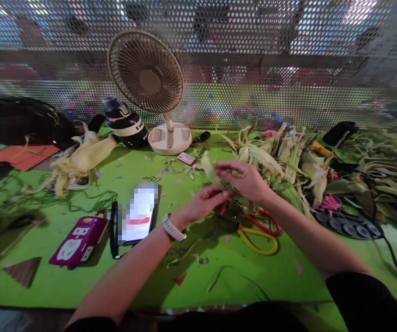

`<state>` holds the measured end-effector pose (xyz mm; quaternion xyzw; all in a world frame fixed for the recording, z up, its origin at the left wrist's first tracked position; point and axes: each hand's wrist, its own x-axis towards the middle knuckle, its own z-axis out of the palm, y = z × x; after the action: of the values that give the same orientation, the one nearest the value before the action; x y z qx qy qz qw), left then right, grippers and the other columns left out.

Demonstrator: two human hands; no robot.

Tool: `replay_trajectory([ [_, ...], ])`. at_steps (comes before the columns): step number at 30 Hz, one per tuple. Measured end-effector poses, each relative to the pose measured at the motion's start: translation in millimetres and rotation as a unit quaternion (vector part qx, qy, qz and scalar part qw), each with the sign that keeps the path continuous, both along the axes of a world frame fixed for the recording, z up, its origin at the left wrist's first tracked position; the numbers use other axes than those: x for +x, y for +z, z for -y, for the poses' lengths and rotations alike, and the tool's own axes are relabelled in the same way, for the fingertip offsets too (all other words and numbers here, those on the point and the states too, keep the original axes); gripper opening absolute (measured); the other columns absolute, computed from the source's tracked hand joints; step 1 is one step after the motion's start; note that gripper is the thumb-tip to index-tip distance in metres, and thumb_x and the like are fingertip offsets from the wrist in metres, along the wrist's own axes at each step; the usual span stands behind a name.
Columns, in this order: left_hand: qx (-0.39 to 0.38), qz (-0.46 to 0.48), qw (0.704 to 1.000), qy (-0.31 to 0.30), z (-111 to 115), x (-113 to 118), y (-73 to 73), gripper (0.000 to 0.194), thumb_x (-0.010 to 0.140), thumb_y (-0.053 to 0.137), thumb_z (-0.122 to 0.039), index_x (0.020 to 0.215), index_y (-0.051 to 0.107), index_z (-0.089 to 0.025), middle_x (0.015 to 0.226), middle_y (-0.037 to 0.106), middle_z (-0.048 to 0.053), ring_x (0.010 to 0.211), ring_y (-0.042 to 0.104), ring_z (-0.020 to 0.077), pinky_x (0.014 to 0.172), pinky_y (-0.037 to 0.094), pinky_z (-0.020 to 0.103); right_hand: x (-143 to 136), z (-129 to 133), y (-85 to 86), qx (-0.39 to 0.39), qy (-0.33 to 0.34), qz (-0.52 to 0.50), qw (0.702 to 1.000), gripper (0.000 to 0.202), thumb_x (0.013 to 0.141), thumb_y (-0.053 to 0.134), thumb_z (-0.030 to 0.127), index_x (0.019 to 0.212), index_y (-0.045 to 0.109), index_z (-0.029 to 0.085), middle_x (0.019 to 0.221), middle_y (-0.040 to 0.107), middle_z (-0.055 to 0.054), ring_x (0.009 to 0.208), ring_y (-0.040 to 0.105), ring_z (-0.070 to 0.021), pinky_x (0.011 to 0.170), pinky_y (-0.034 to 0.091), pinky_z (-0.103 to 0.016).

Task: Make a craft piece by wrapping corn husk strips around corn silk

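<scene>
My left hand point(201, 203) is closed, thumb and fingers pinching the lower end of a pale corn husk point(209, 168) just above the green table. From the other side, my right hand point(249, 180) curls its fingers round the same husk, its fingertips against the upper part. What lies between the two palms is partly hidden. Right under my hands rest scissors with one red and one yellow handle point(259, 244), their blades covered. Behind my right hand lies a heap of dried corn husks point(264, 157).
A fan point(150, 82) and a dark bottle point(127, 127) stand at the back by a perforated metal screen point(236, 60). Left of my arm lie a phone point(139, 214) and a purple power strip point(81, 240). More husks point(87, 154), cables and paper scraps surround the work area.
</scene>
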<state>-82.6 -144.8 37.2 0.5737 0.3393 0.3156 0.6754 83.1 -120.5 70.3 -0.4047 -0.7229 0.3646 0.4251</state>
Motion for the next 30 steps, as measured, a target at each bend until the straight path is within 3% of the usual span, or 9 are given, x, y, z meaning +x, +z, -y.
replay_trajectory([
  [2, -0.045, 0.073, 0.989, 0.122, -6, 3, -5.6, 0.029, 0.076, 0.065, -0.045, 0.071, 0.062, -0.016, 0.059, 0.062, -0.001, 0.053, 0.053, 0.0095, 0.054, 0.041, 0.023, 7, 2, 9.4, 0.138, -0.149, 0.030, 0.979, 0.017, 0.084, 0.059, 0.037, 0.087, 0.065, 0.021, 0.082, 0.062, -0.005, 0.087, 0.056, -0.0208, 0.076, 0.045, -0.035],
  [4, -0.078, 0.139, 0.968, 0.196, -11, 5, -8.6, 0.025, 0.073, 0.069, -0.042, 0.075, 0.066, -0.017, 0.066, 0.068, 0.001, 0.063, 0.061, 0.0124, 0.063, 0.046, 0.025, 11, 7, 14.5, 0.189, -0.198, 0.073, 0.959, 0.019, 0.087, 0.053, 0.034, 0.077, 0.062, 0.021, 0.077, 0.060, -0.005, 0.079, 0.054, -0.0198, 0.075, 0.043, -0.035],
  [8, -0.110, 0.235, 0.934, 0.247, -11, 9, -6.1, 0.020, 0.067, 0.074, -0.035, 0.078, 0.071, -0.018, 0.080, 0.074, 0.003, 0.085, 0.067, 0.0172, 0.084, 0.048, 0.030, -2, 16, 3.2, 0.091, -0.003, 0.197, 0.976, 0.029, 0.089, 0.047, 0.032, 0.065, 0.056, 0.018, 0.064, 0.056, -0.002, 0.062, 0.049, -0.0135, 0.063, 0.039, -0.027],
  [10, -0.105, 0.233, 0.939, 0.229, -7, 10, -2.9, 0.022, 0.070, 0.072, -0.035, 0.084, 0.073, -0.017, 0.091, 0.074, 0.006, 0.094, 0.066, 0.0194, 0.090, 0.047, 0.033, -12, 18, -8.3, 0.034, 0.037, 0.204, 0.978, 0.026, 0.087, 0.048, 0.031, 0.067, 0.056, 0.017, 0.065, 0.055, -0.001, 0.061, 0.047, -0.0121, 0.060, 0.037, -0.025],
  [13, -0.061, 0.204, 0.955, 0.207, -3, 9, -0.1, 0.024, 0.075, 0.069, -0.036, 0.090, 0.074, -0.018, 0.101, 0.073, 0.006, 0.102, 0.064, 0.0205, 0.096, 0.045, 0.035, -21, 18, -22.8, -0.016, 0.040, 0.166, 0.985, 0.017, 0.084, 0.050, 0.028, 0.074, 0.058, 0.017, 0.068, 0.056, 0.000, 0.061, 0.046, -0.0113, 0.058, 0.036, -0.023],
  [18, -0.016, 0.196, 0.957, 0.215, -2, 10, -3.3, 0.025, 0.078, 0.067, -0.036, 0.093, 0.074, -0.016, 0.100, 0.074, 0.008, 0.102, 0.064, 0.0210, 0.097, 0.045, 0.034, -23, 18, -31.8, -0.015, 0.025, 0.126, 0.992, 0.018, 0.081, 0.047, 0.022, 0.065, 0.053, 0.017, 0.062, 0.051, 0.002, 0.058, 0.042, -0.0108, 0.056, 0.033, -0.022],
  [26, -0.028, 0.175, 0.957, 0.228, -1, 10, -1.4, 0.025, 0.078, 0.066, -0.037, 0.088, 0.073, -0.015, 0.089, 0.075, 0.008, 0.092, 0.067, 0.0198, 0.090, 0.048, 0.033, -20, 19, -26.2, -0.034, 0.099, 0.126, 0.987, 0.022, 0.080, 0.049, 0.023, 0.059, 0.050, 0.017, 0.057, 0.043, 0.004, 0.056, 0.037, -0.0095, 0.055, 0.031, -0.023],
  [30, 0.017, 0.166, 0.956, 0.241, -5, 4, 2.5, 0.022, 0.075, 0.069, -0.037, 0.082, 0.070, -0.016, 0.083, 0.074, 0.005, 0.090, 0.067, 0.0188, 0.089, 0.048, 0.032, -6, 8, -16.8, -0.122, 0.053, 0.036, 0.990, 0.033, 0.084, 0.051, 0.039, 0.058, 0.049, 0.018, 0.050, 0.039, 0.005, 0.048, 0.035, -0.0088, 0.046, 0.026, -0.023],
])
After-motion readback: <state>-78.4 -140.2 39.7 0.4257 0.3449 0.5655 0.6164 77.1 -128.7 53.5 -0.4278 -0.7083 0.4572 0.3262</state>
